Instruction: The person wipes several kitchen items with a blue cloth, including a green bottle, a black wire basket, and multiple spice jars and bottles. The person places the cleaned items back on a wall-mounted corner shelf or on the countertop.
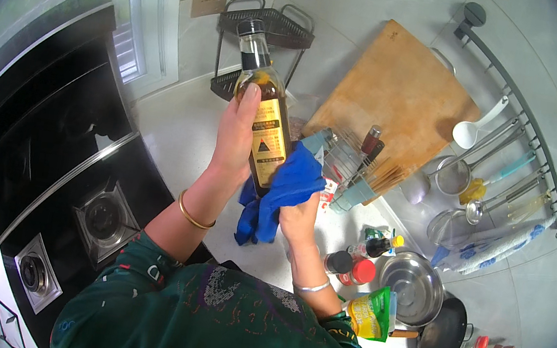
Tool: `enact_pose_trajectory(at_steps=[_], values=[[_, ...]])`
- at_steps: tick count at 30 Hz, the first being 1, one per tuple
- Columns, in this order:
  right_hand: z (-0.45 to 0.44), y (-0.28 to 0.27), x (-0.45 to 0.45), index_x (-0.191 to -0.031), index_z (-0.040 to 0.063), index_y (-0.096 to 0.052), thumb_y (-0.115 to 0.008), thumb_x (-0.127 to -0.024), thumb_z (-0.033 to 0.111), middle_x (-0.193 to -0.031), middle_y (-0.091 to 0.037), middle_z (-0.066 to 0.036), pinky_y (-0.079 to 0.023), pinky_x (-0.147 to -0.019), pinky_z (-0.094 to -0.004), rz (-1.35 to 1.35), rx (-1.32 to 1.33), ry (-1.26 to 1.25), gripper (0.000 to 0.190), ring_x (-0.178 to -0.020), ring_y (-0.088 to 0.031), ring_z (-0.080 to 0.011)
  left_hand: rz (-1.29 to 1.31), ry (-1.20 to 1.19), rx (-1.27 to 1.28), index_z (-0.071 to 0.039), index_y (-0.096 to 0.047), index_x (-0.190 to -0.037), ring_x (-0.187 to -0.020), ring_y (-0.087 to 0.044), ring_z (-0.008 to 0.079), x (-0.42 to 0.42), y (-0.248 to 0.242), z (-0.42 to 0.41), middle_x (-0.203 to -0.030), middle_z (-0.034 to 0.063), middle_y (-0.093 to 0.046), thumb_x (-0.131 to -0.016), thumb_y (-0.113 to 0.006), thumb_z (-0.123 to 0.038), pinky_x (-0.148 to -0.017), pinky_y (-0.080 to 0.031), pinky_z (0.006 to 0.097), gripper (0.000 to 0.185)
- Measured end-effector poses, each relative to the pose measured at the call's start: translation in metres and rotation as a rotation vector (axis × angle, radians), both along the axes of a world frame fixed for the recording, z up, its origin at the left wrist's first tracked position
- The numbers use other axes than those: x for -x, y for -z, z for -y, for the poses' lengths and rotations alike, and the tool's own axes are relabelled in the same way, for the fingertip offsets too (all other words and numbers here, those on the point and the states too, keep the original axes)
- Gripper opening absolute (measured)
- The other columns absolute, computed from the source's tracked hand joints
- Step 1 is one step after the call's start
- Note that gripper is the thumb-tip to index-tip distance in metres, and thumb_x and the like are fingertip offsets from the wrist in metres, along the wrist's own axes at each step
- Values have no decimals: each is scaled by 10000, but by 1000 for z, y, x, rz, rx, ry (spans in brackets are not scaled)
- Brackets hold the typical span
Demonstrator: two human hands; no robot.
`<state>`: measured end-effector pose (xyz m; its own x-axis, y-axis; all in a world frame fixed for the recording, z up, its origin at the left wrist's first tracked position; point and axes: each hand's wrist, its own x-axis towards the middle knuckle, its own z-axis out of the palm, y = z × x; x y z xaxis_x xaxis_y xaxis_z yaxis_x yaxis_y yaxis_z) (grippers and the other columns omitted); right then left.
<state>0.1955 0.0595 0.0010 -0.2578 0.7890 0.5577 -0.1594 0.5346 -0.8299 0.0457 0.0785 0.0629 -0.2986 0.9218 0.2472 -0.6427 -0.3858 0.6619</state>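
Observation:
My left hand (236,138) grips a glass bottle (271,135) of dark liquid around its side, below the shoulder. The bottle tilts with its black cap (250,27) away from me, and a yellow label with writing faces up. In my right hand (300,215) is a blue cloth (284,191), pressed against the lower right side of the bottle. One end of the cloth hangs below the bottle's base. The cloth hides most of my right fingers.
A black two-tier corner rack (267,26) stands behind the bottle. Rightward are a wire utensil holder (347,163), a wooden cutting board (398,94), several seasoning containers (362,271), a steel bowl (411,288) and a frying pan (442,333). A gas stove (63,206) lies left; utensils hang from a wall rail (526,108).

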Motion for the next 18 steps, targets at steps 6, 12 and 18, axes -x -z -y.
enact_pose_trajectory(at_steps=[6, 12, 18], values=[[-2, -1, -8, -1376, 58, -452, -686, -918, 358, -1190, -616, -71, -506, -915, -349, -459, 601, -383, 595, -1027, -623, -180, -45, 199, -133, -26, -480, -1322, -1017, -648, 233, -8, 3, 12, -1130, 157, -649, -1035, -303, -542, -903, -526, 374, 617], [17, -41, -28, -1030, 10, -653, -628, -866, 165, -1053, -668, -84, -481, -853, -346, 142, -65, -66, 227, -963, -633, -208, 45, 289, -37, -36, -545, -1258, -872, -681, 201, 4, -1, 15, -1010, 129, -680, -979, -312, -668, -793, -565, 346, 729], [22, -63, -5, -884, 114, -714, -677, -702, 119, -984, -639, -175, -481, -808, -489, 571, -576, 355, 187, -927, -573, -434, -109, 73, -9, -15, -504, -1320, -997, -600, 138, -14, -2, 16, -1145, 64, -615, -1037, -427, -473, -882, -497, 291, 544]])
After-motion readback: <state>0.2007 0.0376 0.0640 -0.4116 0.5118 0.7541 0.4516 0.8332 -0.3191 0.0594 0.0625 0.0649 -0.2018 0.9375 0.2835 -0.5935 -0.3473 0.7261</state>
